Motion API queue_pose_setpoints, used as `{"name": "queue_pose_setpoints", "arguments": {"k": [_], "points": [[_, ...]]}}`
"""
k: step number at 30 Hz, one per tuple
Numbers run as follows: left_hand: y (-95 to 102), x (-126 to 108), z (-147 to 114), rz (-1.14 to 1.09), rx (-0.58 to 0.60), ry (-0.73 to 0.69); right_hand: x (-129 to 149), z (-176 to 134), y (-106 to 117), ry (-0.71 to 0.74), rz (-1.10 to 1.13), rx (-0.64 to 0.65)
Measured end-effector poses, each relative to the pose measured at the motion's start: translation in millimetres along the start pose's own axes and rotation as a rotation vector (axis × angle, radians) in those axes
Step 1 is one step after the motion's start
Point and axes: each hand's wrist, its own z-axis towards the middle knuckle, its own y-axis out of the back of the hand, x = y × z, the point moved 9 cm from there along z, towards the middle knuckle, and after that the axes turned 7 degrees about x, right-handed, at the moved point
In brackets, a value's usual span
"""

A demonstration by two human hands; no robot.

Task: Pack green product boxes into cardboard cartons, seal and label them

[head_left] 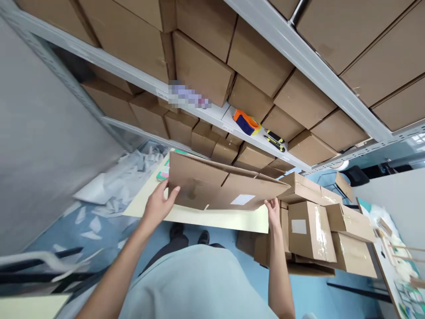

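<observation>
Between my two hands is a flattened cardboard box (212, 186) with a white label on its near side, held above a pale yellow tabletop (212, 220). My left hand (158, 201) grips its left end, thumb on the near face and the other fingers partly hidden behind. At the right end, my right hand (272, 210) pinches the lower corner. Slots between the flaps show along the board. Behind its left end, a green and pink item (163, 170) is partly covered.
Shelves (212, 116) full of cardboard boxes rise ahead. An orange and blue tape dispenser (246, 122) and box cutters (275, 141) lie on a shelf edge. Taped boxes (312, 230) are stacked at right. Scraps of white wrapping (116, 181) litter the floor at left.
</observation>
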Motion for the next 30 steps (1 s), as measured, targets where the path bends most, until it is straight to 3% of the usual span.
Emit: {"name": "queue_pose_setpoints", "arguments": {"k": [4, 8, 11, 15, 19, 22, 25, 30], "points": [[-25.8, 9, 24, -0.223, 0.164, 0.083, -2, -17, -4, -0.046, -0.033, -0.077], [-43.0, 2, 32, -0.372, 0.343, 0.106, 3, -34, -36, -0.089, -0.086, -0.062], [-45.2, -7, 35, -0.44, 0.385, 0.084, 12, -50, -62, -0.092, -0.115, -0.04], [-32.1, -19, 35, -0.444, 0.342, 0.114, 24, -77, -74, -0.159, -0.128, -0.074], [-3.2, -52, 32, -0.374, 0.325, 0.033, 53, -91, -68, -0.2, -0.219, -0.105], [9.2, -73, 24, -0.234, 0.442, -0.023, 80, -84, -64, -0.198, -0.377, -0.07], [14.9, -75, 11, -0.025, 0.541, -0.014, 96, -70, -68, -0.185, -0.575, 0.014], [26.9, -85, 2, 0.076, 0.456, -0.033, 110, -53, -78, -0.083, -0.767, 0.033]]}}
